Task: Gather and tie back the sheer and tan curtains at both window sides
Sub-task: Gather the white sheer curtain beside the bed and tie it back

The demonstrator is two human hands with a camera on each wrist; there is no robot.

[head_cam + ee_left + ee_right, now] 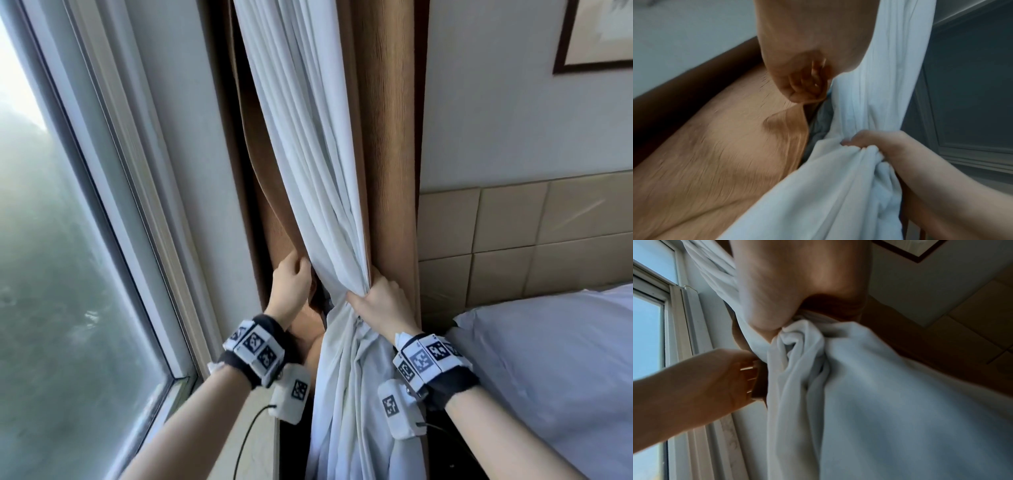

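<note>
The white sheer curtain [308, 178] hangs in front of the tan curtain [390, 164] at the right side of the window. My right hand [363, 291] grips the sheer curtain, bunched into a tight rope at about sill height; its folds [797, 339] squeeze out under the palm. My left hand [301, 270] is just to the left, with its fingers curled round the tan curtain's left edge [793, 116]. In the left wrist view the left hand [805, 87] pinches that tan edge, and the right hand [869, 142] clutches the sheer curtain [879, 73]. No tie-back is visible.
The window glass [51, 257] and its white frame [144, 205] fill the left, with the sill [253, 438] below my left arm. A bed pillow [548, 359] and a padded headboard [513, 233] lie close on the right. A framed picture [596, 37] hangs above.
</note>
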